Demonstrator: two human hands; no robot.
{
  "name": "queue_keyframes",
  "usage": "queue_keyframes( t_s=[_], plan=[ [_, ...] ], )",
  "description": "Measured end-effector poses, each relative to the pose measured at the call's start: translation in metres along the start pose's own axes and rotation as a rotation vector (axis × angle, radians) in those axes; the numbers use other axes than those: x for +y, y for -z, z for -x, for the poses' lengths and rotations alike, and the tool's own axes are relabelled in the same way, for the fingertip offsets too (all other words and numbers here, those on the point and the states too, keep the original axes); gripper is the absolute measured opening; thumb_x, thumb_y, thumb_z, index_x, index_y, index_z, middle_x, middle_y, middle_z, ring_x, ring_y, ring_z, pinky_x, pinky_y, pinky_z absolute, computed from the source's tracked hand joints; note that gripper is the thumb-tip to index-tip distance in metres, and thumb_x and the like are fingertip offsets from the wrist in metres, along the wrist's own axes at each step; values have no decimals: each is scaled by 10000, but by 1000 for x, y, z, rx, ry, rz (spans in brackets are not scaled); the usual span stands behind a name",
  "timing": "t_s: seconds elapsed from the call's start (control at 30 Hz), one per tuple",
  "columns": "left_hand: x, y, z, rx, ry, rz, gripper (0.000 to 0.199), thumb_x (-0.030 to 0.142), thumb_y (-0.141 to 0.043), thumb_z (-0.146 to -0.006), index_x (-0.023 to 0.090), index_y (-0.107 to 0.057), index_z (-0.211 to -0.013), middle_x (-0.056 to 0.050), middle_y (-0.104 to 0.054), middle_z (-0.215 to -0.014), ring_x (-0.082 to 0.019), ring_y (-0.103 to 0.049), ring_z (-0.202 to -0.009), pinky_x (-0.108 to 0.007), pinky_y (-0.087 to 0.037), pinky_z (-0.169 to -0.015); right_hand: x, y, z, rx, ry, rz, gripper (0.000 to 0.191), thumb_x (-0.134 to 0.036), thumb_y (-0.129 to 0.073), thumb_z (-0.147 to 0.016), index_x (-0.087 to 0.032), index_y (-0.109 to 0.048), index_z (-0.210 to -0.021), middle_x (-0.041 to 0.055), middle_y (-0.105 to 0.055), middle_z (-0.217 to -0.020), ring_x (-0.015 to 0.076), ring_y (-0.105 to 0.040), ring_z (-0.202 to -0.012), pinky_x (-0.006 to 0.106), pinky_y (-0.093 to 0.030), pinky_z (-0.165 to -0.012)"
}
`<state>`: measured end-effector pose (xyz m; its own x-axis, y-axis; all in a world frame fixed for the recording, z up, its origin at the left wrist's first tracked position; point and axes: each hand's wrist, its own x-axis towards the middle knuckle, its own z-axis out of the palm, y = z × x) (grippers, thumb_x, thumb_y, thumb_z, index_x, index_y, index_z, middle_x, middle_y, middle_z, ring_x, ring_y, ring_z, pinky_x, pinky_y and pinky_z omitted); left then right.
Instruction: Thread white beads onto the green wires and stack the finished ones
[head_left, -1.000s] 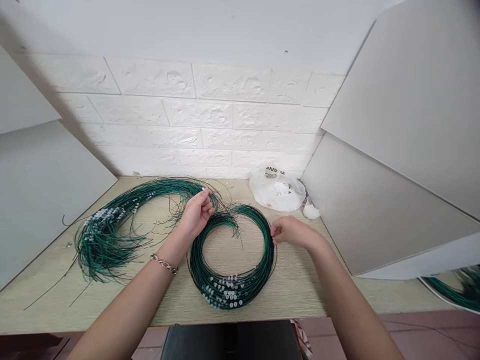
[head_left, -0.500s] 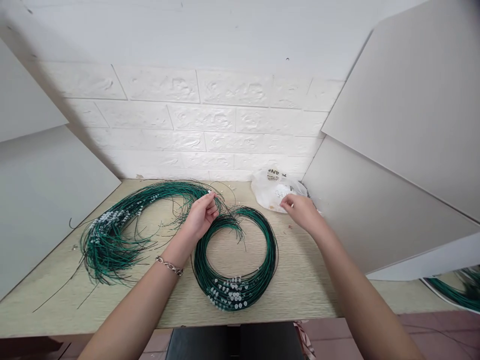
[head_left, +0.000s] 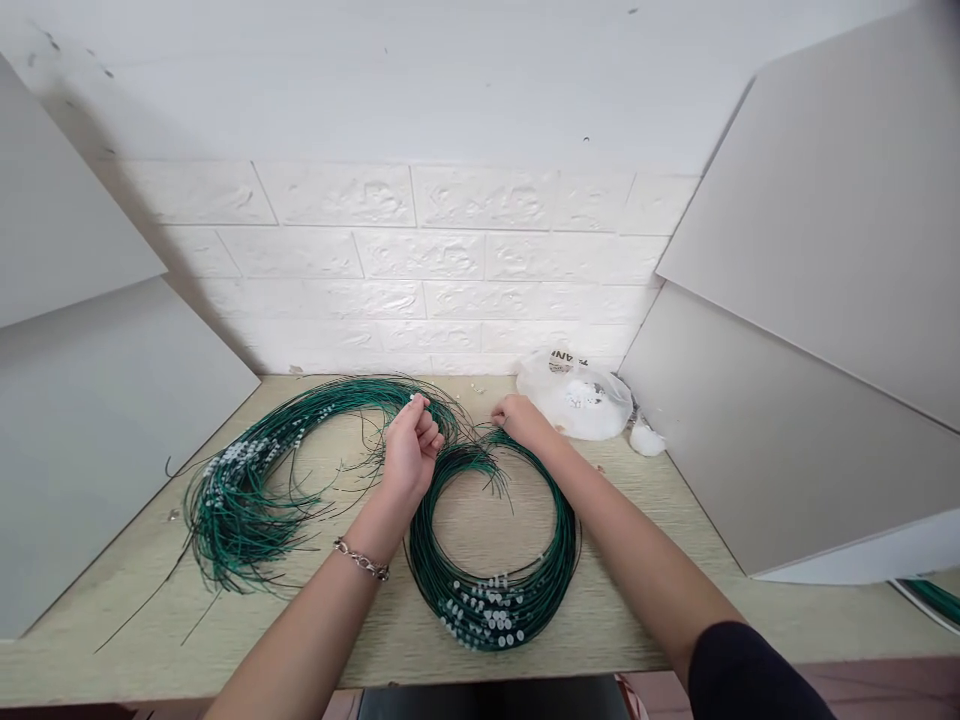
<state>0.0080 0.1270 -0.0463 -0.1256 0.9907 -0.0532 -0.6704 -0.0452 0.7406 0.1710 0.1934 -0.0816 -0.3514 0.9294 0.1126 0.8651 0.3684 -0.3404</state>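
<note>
A loose bundle of green wires [head_left: 247, 480] with small white beads curves across the left of the wooden table [head_left: 652, 560]. A tighter round coil of green wires [head_left: 559, 560] with white beads at its near side lies in the middle. My left hand [head_left: 411, 450], a chain bracelet on its wrist, pinches the far end of the loose bundle. My right hand [head_left: 517, 418] rests on the top of the round coil, fingers curled; what it holds is hidden.
A clear plastic bag of white bits [head_left: 581, 405] sits at the back right, with a smaller white lump [head_left: 645, 438] beside it. Grey panels [head_left: 787, 400] close off both sides, a white brick wall the back. More green wire [head_left: 930, 595] shows at the far right.
My right hand went from the coil's right side to the plastic bag, then came back left to the top of the coil. The left hand stayed on the bundle's end.
</note>
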Motion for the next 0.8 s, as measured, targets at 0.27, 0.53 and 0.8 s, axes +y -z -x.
queue_keyframes(
  t_s=[0.27, 0.53, 0.8],
  plan=[
    [-2, 2, -1, 9, 49, 38, 187, 272, -587, -670, 145, -449, -666, 94, -164, -442, -22, -165, -342, -156, -188, -347, 10, -6, -25, 4, -56, -49, 144, -123, -468, -705, -109, -611, -714, 76, -629, -740, 128, -532, -689, 194, -344, -625],
    [2, 3, -1, 80, 15, 125, 166, 248, -559, -665, 150, -431, -627, 91, -159, -426, -27, -160, -334, -168, -194, -348, -15, -21, -67, 70, 38, -53, 218, -258, -372, -824, -116, -533, -863, 95, -599, -849, 143, -503, -734, 220, -328, -630],
    [6, 1, 0, 123, 29, 166, 148, 225, -542, -660, 149, -423, -617, 90, -174, -422, -25, -169, -330, -167, -189, -348, -19, -31, -78, 8, 126, -62, 154, -155, -432, -761, -118, -580, -742, 57, -616, -787, 104, -489, -675, 194, -329, -610]
  ],
)
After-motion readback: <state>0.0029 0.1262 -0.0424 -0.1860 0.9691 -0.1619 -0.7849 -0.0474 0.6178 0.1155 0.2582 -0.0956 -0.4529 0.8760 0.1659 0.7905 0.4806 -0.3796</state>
